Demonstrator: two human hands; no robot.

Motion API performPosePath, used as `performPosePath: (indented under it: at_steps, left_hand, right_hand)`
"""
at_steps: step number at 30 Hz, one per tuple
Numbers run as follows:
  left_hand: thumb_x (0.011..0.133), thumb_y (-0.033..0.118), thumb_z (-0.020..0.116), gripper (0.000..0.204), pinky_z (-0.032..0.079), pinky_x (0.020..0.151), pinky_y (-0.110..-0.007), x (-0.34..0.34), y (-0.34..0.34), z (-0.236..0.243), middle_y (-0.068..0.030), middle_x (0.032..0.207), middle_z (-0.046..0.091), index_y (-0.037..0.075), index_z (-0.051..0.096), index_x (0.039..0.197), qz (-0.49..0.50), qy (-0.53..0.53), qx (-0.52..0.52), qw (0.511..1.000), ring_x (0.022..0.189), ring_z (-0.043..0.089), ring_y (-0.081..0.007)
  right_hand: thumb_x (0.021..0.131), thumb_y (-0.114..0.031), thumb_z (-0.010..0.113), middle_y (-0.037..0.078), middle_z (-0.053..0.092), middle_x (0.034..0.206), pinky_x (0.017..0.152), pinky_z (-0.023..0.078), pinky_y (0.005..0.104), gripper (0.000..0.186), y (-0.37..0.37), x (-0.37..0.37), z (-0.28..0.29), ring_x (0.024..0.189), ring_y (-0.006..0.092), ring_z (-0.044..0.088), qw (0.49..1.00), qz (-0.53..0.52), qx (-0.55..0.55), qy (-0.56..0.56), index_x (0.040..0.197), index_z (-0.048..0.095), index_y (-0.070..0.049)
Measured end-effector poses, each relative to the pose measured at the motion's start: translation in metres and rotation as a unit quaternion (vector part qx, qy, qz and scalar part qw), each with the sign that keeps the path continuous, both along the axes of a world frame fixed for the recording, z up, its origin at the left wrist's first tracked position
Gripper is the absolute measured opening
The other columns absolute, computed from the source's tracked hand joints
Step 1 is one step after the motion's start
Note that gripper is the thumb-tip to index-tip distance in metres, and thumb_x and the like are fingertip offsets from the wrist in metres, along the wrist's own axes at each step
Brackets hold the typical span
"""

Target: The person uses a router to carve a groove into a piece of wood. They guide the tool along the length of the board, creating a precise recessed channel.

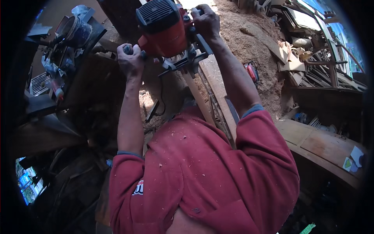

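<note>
A red and black plunge router stands at the top centre over a narrow wooden strip, beside a wider board. My left hand is closed around the router's left side handle. My right hand is closed on its right handle. The router's dark base plate crosses the wood beneath it; the bit and cutting spot are too hidden to make out. A black cord hangs down left of the wood.
Sawdust covers the ground to the right, with a red tool on it. Scrap wood is heaped at the upper right, above a wooden panel. Containers and clutter sit at the upper left, above dark machinery.
</note>
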State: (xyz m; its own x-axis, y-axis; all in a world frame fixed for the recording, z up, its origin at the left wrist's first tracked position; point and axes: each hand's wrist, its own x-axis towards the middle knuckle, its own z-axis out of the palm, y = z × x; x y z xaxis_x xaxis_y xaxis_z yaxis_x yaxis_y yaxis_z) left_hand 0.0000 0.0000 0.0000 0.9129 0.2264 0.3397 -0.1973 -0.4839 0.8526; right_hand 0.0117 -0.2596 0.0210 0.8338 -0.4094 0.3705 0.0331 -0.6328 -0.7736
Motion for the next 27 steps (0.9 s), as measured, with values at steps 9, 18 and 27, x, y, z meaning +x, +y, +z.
performPosePath:
  at_steps: [9, 18, 27]
  left_hand:
    - [0.082, 0.021, 0.071, 0.029, 0.053, 0.073, -0.040, 0.000, 0.033, -0.017, -0.0106, 0.080, 0.062, 0.003, 0.055, 0.099, 0.018, -0.049, 0.034, 0.998, 0.072, 0.064, -0.0265]
    - [0.082, 0.022, 0.072, 0.030, 0.053, 0.073, -0.036, -0.003, 0.031, -0.015, -0.0083, 0.080, 0.062, 0.001, 0.058, 0.099, 0.014, -0.012, 0.026, 0.999, 0.072, 0.062, -0.0208]
    - [0.081, 0.022, 0.070, 0.030, 0.054, 0.075, -0.041, 0.000, 0.030, -0.017, -0.0108, 0.080, 0.064, 0.004, 0.055, 0.098, 0.013, -0.020, 0.014, 1.000, 0.072, 0.065, -0.0275]
  right_hand:
    - [0.087, -0.028, 0.062, 0.023, 0.071, 0.086, 0.075, 0.055, 0.0438, 0.033, 0.012, 0.009, -0.014, 0.082, 0.0372, 0.070, 0.997, -0.027, -0.048, -0.049, 0.106, 0.071, -0.003]
    - [0.086, -0.026, 0.061, 0.022, 0.071, 0.085, 0.076, 0.055, 0.0439, 0.033, 0.013, 0.005, -0.013, 0.081, 0.0364, 0.070, 0.998, -0.034, -0.040, -0.036, 0.107, 0.071, -0.002]
    - [0.086, -0.026, 0.062, 0.021, 0.071, 0.084, 0.072, 0.054, 0.0427, 0.033, 0.013, 0.003, -0.009, 0.077, 0.0334, 0.069, 0.997, -0.034, -0.041, -0.051, 0.106, 0.071, -0.001]
